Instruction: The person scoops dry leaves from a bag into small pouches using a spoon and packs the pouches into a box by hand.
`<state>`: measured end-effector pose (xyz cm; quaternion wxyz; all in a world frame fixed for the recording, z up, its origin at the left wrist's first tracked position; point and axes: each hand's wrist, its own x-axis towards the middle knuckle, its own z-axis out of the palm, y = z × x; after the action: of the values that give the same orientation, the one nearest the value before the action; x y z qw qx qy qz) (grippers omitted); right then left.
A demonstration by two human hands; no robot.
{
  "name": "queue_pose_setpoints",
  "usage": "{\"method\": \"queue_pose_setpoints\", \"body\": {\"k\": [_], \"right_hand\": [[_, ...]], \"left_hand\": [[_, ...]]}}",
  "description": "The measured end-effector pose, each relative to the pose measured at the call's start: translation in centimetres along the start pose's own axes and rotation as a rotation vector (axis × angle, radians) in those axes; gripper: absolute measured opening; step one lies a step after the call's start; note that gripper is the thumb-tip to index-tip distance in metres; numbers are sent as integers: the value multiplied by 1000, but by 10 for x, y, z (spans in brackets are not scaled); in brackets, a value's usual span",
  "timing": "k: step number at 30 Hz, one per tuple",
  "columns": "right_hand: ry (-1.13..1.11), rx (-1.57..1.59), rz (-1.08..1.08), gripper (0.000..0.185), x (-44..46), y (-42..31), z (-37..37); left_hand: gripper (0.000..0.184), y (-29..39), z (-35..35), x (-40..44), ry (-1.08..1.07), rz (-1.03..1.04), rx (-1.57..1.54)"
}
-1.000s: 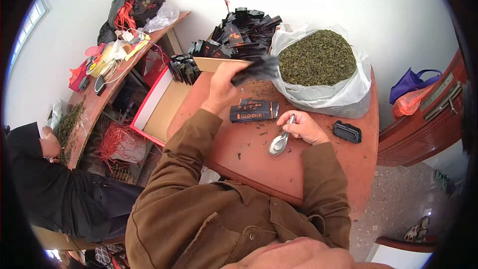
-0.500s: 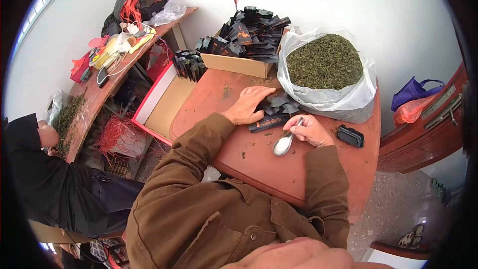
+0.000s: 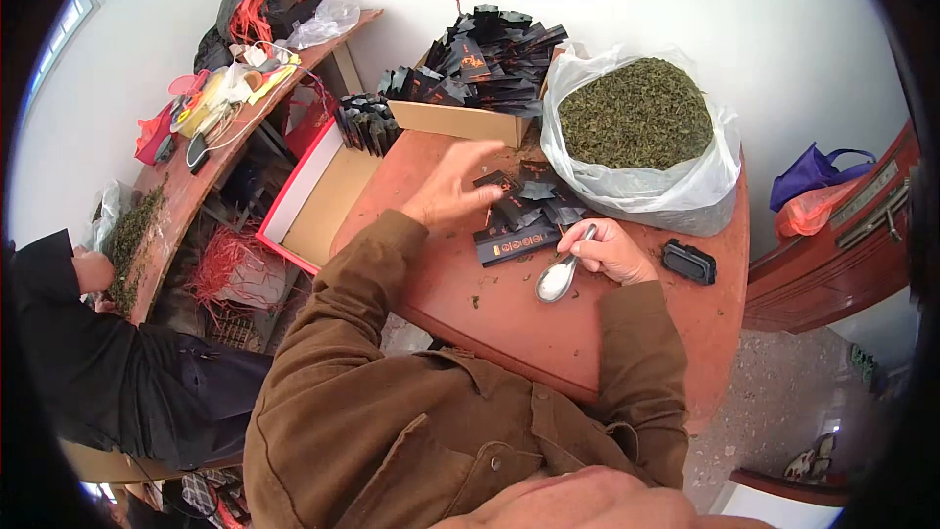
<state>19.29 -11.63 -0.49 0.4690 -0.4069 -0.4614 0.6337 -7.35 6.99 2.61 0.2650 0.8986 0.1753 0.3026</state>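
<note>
My left hand (image 3: 452,188) is raised a little over the table, thumb and fingers apart and slightly blurred. Just right of its fingertips lie several small black packets (image 3: 534,191) in a loose pile. A long black packet (image 3: 514,245) with orange print lies flat in front of that pile. In my right hand (image 3: 612,253) is the handle of a metal spoon (image 3: 556,279), its bowl pointing down and left, close above the table. Whether the bowl holds anything is unclear from the glare.
An open clear bag of dried green leaves (image 3: 636,116) stands at the back right. Beside it a cardboard box (image 3: 460,123) overflows with black packets. A black case (image 3: 688,263) lies right of my hand, a red-edged box (image 3: 294,206) at left. Another person in dark clothes (image 3: 127,382) sits far left.
My left hand has lifted off the black packets and moved left, its fingers spreading. More of the packets now shows. The spoon in my right hand has barely moved.
</note>
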Motion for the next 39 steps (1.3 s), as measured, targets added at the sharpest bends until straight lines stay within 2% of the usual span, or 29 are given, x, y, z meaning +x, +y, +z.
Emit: {"method": "queue_pose_setpoints", "body": {"k": [2,5,8,12,16,19,23,26,29,32,35,39], "right_hand": [[-18,19,0,13,1,0,-2],[-37,41,13,13,1,0,-1],[-23,21,0,14,1,1,-2],[-11,2,-15,14,2,4,-2],[-29,8,3,14,2,4,-3],[-30,11,12,14,5,8,-5],[-25,-5,19,14,1,1,-1],[-31,0,29,15,2,0,-1],[-26,-4,32,15,2,3,-2],[-16,-8,32,16,2,1,-1],[-26,-2,25,16,2,1,-1],[-54,8,-31,15,3,4,0]], "left_hand": [[66,-2,-7,17,186,37,138],[71,-4,-17,56,313,89,510],[79,-15,-7,88,329,98,730],[85,-38,3,120,160,-66,769],[81,-33,-2,139,-7,-223,711],[79,-41,-2,146,4,-219,676],[68,-47,-1,152,-7,-226,762],[67,-62,3,159,21,-217,838],[63,-54,3,168,-85,-337,883],[50,-53,6,171,-101,-337,914],[40,-50,5,167,-84,-243,952],[38,-51,4,160,59,-189,888]]}}
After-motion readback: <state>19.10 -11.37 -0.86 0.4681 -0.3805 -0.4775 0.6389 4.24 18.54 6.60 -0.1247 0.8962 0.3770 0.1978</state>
